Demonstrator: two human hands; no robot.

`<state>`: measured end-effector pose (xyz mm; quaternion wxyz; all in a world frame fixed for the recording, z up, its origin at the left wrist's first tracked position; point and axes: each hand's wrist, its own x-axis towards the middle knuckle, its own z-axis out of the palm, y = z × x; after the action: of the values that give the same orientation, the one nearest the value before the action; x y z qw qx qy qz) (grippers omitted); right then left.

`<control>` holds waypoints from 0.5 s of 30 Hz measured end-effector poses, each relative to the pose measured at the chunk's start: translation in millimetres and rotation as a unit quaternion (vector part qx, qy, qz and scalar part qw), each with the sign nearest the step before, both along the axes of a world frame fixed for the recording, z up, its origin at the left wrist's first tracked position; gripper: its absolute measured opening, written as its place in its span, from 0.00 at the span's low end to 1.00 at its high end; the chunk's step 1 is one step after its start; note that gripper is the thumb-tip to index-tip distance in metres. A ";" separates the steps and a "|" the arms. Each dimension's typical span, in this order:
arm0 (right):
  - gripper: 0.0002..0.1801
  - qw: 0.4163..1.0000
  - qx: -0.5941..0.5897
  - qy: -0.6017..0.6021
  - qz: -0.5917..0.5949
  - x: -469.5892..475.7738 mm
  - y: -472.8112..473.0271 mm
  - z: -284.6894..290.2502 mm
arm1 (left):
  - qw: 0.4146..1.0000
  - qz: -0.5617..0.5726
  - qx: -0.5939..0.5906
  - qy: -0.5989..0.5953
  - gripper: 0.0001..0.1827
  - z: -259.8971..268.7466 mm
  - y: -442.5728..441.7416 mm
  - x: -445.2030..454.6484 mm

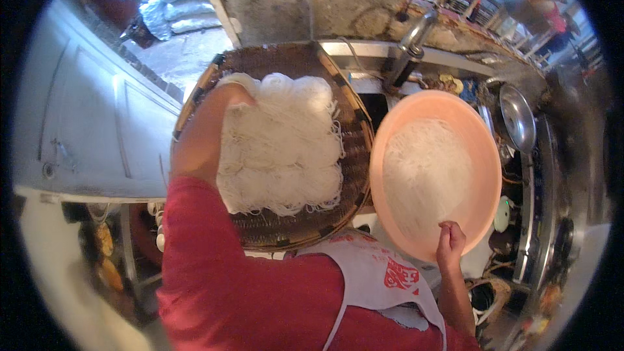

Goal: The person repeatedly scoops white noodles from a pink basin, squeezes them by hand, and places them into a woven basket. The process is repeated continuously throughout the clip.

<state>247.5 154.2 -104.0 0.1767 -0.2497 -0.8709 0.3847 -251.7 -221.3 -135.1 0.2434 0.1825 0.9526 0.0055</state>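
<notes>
My left hand (240, 93) reaches over the far left corner of a round woven bamboo tray (353, 156). It touches a bundle of white rice noodles (239, 79) there; its fingers are partly hidden, so a grip cannot be made out. Rows of similar noodle bundles (280, 141) lie packed side by side on the tray, with loose strands at the edges. To the right, a tilted orange plastic basin (480, 156) holds a loose mass of white noodles (429, 170). My right hand (452, 243) is at its near rim, fingers curled; whether they pinch anything is unclear.
Behind the basin stands a metal faucet (414, 41) at a sink edge. A metal bowl or lid (517, 117) is at the right. Stacked filled sacks (187, 2) lie at the far left, past a white door-like panel (97, 107). A printed apron (375, 268) covers my front.
</notes>
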 end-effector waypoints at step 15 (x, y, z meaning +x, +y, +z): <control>0.07 0.998 -0.022 -0.057 -0.021 2.4 6.2 -14.1 | 0.957 -0.116 0.076 0.256 0.10 26.3 -48.9 -57.8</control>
<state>249.9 160.3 -118.1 0.1291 -0.2930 -0.8654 0.3855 -309.5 -270.2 -108.8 -0.0246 0.3045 0.9522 0.0025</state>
